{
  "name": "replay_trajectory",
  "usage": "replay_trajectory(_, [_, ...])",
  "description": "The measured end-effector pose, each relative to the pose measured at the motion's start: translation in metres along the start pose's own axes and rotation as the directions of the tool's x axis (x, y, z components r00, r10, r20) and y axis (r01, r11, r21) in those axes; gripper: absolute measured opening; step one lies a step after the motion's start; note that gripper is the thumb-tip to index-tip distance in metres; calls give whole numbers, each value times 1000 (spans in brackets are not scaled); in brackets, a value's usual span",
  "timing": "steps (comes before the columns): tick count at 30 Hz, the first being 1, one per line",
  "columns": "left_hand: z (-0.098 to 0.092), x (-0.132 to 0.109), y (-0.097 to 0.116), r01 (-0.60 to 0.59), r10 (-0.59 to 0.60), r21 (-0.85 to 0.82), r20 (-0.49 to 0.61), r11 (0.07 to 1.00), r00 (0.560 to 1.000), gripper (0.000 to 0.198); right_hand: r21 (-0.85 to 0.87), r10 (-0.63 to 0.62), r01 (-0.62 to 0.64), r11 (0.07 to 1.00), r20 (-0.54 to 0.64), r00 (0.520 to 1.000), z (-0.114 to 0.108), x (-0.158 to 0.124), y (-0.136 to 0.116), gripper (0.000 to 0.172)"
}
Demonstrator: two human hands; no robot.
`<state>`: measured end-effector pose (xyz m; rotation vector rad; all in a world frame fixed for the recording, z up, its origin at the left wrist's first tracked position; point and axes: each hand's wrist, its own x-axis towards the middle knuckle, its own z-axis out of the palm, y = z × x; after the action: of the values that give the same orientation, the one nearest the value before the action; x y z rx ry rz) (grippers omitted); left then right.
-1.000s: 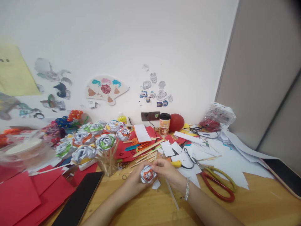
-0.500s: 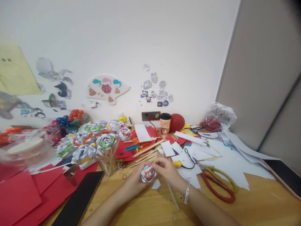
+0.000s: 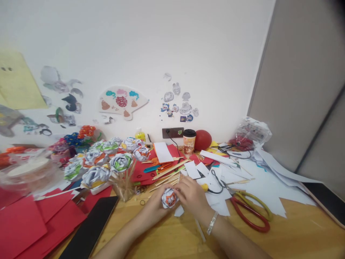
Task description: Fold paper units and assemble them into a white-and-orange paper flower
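Observation:
A small paper flower (image 3: 169,198), white with an orange-red middle, is held low over the wooden table (image 3: 167,237). My left hand (image 3: 154,207) is closed round its left side and underside. At the flower's right edge, my right hand (image 3: 192,196) has its fingers bent and pressed together against the petals. A bracelet (image 3: 212,223) circles the right wrist. Beneath the hands lie a small white paper piece (image 3: 179,210) and a thin pale stick (image 3: 199,230).
Finished-looking paper flowers (image 3: 97,175) and a clear cup of sticks (image 3: 123,187) stand at left. Red paper (image 3: 21,226) and a black board (image 3: 90,226) lie nearer. Scissors (image 3: 250,212), white sheets (image 3: 261,183) and a lidded paper cup (image 3: 189,142) are to the right and behind.
My right hand has turned slightly, its fingers now closer over the flower's right edge, and its wrist has shifted a little left. My left hand keeps its hold.

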<state>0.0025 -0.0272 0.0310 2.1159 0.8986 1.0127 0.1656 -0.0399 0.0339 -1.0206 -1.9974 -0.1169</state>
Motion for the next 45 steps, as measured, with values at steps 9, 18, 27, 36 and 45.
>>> replay_trajectory(9, [2,-1,1,14,-13,19,-29,1000,999,37,-54,26,-24,998,47,999,2,0,-1,17])
replay_trajectory(18, [1,0,-3,12,-13,29,40,1000,999,40,97,155,-159,983,48,987,4,-2,-3,12])
replay_trajectory(27, [0,-3,-2,50,-52,15,135,999,989,36,435,327,-387,813,209,922,8,0,8,11])
replay_trajectory(36, [0,-2,2,30,-36,64,84,997,996,29,-83,-93,94,992,17,996,2,1,3,16])
replay_trajectory(45, [2,-2,-4,-3,-5,91,86,996,996,28,-225,-174,177,958,32,984,4,0,3,21])
